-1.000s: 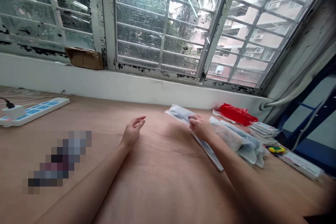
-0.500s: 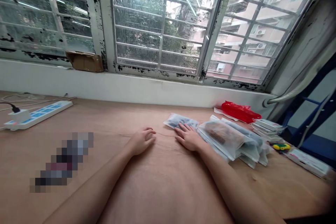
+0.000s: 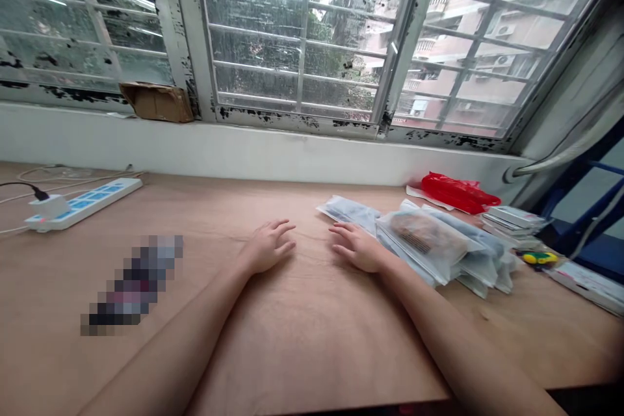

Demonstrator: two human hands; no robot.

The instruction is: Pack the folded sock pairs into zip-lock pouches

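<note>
Left hand, right hand (both open)

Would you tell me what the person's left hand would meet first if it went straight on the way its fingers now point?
The left hand would probably meet the flat clear plastic bag of grey contents, though depth is unclear.

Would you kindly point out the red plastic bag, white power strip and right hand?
Crumpled red plastic bag [image 3: 459, 194], head view, middle of bag.
White power strip [image 3: 85, 202], head view, top face.
Bare right hand [image 3: 359, 248], head view, back of hand.
</note>
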